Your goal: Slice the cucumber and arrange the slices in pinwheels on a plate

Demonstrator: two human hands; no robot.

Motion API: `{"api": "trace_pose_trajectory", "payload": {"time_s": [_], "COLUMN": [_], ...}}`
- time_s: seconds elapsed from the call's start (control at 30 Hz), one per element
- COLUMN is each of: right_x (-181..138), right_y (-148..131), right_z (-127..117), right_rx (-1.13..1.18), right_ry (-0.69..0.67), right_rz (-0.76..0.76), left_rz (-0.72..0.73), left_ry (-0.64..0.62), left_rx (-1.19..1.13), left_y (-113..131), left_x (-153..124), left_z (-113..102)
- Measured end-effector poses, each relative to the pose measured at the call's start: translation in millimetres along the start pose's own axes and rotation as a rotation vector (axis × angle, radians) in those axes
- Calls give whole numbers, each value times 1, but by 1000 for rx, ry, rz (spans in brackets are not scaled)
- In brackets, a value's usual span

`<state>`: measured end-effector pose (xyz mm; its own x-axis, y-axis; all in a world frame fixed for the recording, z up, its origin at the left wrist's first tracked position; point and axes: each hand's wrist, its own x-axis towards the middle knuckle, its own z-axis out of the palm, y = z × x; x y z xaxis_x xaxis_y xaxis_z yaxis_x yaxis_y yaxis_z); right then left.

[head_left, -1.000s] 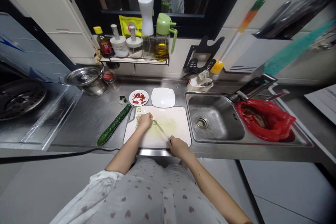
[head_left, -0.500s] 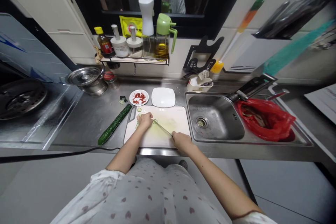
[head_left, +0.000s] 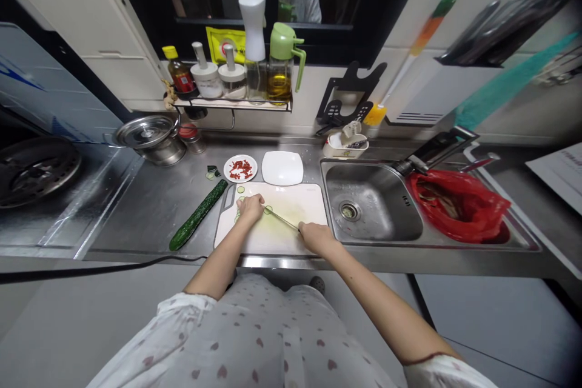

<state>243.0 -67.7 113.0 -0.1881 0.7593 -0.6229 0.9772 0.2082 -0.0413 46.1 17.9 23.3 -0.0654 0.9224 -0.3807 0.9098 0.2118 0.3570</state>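
Note:
My right hand is closed round the handle of a knife, whose thin blade points left over the white cutting board. A round pale-green slice is at the blade's tip end. My left hand is closed, fingers curled down on cucumber slices at the board's left part, close beside the blade; the fingers hide most of them. One cucumber slice lies alone near the board's upper left corner. A whole cucumber rests on the counter left of the board.
Behind the board stand a white plate with chopped red pieces and a white square dish. Cucumber trimmings lie left of them. To the right is the sink with a red plastic bag. A lidded steel pot stands at left.
My right hand and the knife have shifted very slightly, the blade now looking thinner. My left hand stays in nearly the same place on the slices.

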Motion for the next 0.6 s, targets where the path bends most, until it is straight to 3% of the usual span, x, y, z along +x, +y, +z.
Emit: {"api": "trace_pose_trajectory", "payload": {"time_s": [0.3, 0.6], "right_x": [0, -5], "right_y": [2, 10], "right_z": [-1, 28], "right_rx": [-20, 35], "right_ry": [-1, 32], "right_rz": [5, 32], "left_rz": [9, 10], "left_ry": [13, 13], "left_rx": [-6, 10], "left_y": [-1, -1], "left_x": [-1, 0], "left_z": [1, 2]}}
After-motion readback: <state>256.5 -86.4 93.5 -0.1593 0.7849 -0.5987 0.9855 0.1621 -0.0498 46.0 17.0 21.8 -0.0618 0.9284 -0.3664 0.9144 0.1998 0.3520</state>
